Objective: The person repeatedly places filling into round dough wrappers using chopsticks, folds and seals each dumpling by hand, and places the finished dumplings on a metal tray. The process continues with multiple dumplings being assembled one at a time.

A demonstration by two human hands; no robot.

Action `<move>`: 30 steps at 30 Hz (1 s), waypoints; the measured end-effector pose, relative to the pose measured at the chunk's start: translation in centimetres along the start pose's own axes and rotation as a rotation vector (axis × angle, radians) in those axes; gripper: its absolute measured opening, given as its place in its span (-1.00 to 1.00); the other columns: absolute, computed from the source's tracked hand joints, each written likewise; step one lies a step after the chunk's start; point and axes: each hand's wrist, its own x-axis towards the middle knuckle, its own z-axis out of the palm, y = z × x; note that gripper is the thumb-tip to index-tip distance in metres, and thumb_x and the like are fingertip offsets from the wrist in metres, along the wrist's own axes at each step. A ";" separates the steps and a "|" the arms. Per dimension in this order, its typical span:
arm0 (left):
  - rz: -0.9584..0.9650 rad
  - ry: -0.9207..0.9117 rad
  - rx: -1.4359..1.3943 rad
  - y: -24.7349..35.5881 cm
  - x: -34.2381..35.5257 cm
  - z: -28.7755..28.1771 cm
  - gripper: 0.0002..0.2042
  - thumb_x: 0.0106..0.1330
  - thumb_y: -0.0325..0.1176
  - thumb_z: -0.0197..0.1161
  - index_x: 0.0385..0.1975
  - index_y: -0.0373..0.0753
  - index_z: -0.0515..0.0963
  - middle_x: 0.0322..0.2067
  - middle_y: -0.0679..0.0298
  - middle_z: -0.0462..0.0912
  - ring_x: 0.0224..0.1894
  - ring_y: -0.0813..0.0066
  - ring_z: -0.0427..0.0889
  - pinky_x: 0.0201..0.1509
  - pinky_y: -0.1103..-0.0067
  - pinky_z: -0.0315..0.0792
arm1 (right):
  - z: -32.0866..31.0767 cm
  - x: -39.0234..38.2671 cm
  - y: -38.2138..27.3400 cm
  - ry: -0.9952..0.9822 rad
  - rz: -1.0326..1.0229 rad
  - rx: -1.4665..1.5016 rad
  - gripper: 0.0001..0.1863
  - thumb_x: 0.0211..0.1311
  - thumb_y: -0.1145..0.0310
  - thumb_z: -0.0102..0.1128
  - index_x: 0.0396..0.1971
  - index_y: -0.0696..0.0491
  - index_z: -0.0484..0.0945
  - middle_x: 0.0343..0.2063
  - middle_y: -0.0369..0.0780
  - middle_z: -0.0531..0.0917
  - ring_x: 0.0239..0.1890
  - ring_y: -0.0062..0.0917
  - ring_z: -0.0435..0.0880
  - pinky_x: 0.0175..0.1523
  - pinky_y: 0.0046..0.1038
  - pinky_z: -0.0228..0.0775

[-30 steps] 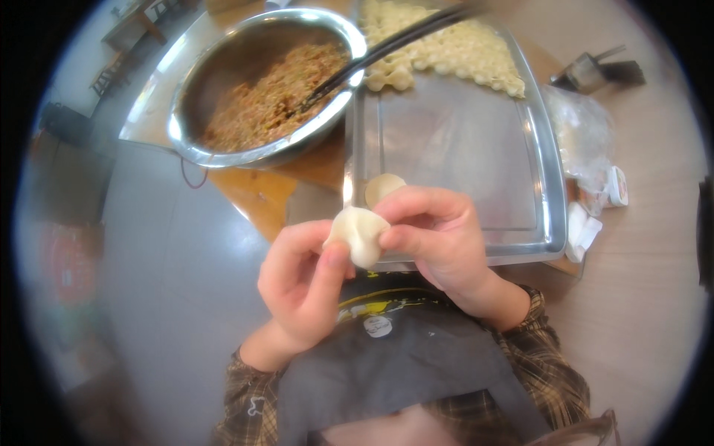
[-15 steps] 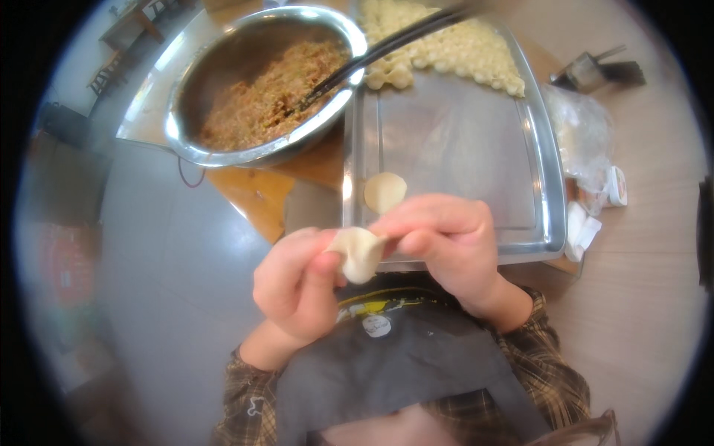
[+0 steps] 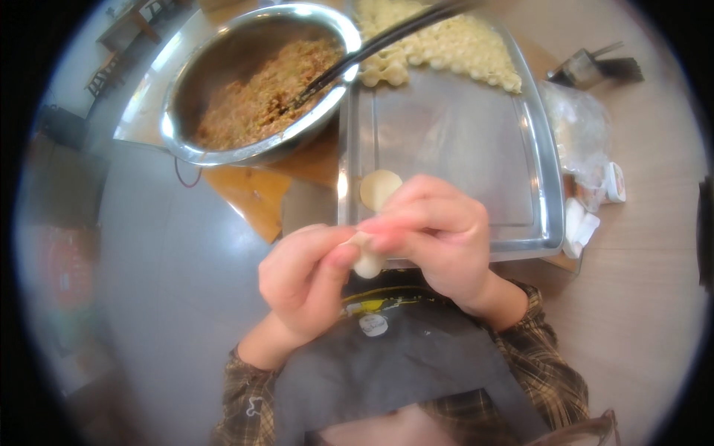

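Observation:
Between my hands is a small pale dumpling (image 3: 367, 264), its lower part bulging out below the fingers. My left hand (image 3: 303, 276) pinches its left side with thumb and forefinger. From the other side my right hand (image 3: 439, 241) presses the upper edge of the dough, also thumb against forefinger. The fingers hide most of the top edge. Just beyond my right hand, a round dumpling wrapper (image 3: 380, 187) lies on the metal tray (image 3: 454, 141), partly covered by that hand.
A steel bowl (image 3: 169, 123) of minced filling (image 3: 260, 97) stands at the far left, with dark chopsticks (image 3: 372, 46) leaning in it. Rows of pale dumplings (image 3: 454, 52) cover the tray's far end. A clear plastic bag (image 3: 584, 137) and a metal container (image 3: 580, 70) are to the right.
My right hand has moved left and its fingers have closed against the left fingertips. Less of the dumpling shows, its upper edge now squeezed between both hands.

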 end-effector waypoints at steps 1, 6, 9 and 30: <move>-0.022 0.013 -0.019 0.1 -0.1 -0.1 -0.87 0.37 -0.47 0.19 -0.23 -0.40 0.59 -0.57 0.22 0.56 -0.59 0.51 0.48 -0.53 0.63 0.33 | 0.2 0.0 -0.1 0.045 0.112 0.210 -0.79 0.07 0.54 0.43 -0.25 0.19 0.73 -0.34 -0.22 0.64 -0.31 -0.59 0.61 -0.26 -0.59 0.42; -0.058 0.087 -0.094 0.2 -0.4 -0.1 -0.84 0.40 -0.44 0.17 -0.22 -0.42 0.60 -0.58 0.24 0.55 -0.60 0.55 0.45 -0.53 0.64 0.29 | 0.8 -0.6 -0.4 0.079 0.311 0.443 -0.76 0.09 0.53 0.42 -0.20 0.20 0.70 -0.34 -0.18 0.66 -0.28 -0.53 0.65 -0.21 -0.55 0.47; -0.040 0.052 -0.072 0.1 -0.4 0.0 -0.84 0.41 -0.43 0.16 -0.22 -0.42 0.59 -0.58 0.24 0.54 -0.60 0.56 0.45 -0.53 0.65 0.30 | 0.0 -0.8 0.4 -0.051 0.172 0.218 -0.72 0.11 0.51 0.42 -0.15 0.24 0.68 -0.30 -0.17 0.68 -0.25 -0.50 0.66 -0.15 -0.55 0.51; -0.455 0.068 -0.133 -0.7 0.9 0.0 0.10 0.13 0.58 -0.10 0.37 -0.38 0.08 -0.67 0.46 0.42 -0.64 0.78 0.26 -0.55 0.78 0.04 | -9.8 5.2 3.2 0.097 0.624 0.384 -0.75 0.32 0.36 0.24 -0.11 0.21 0.62 -0.11 -0.14 0.69 -0.05 -0.47 0.67 0.12 -0.41 0.55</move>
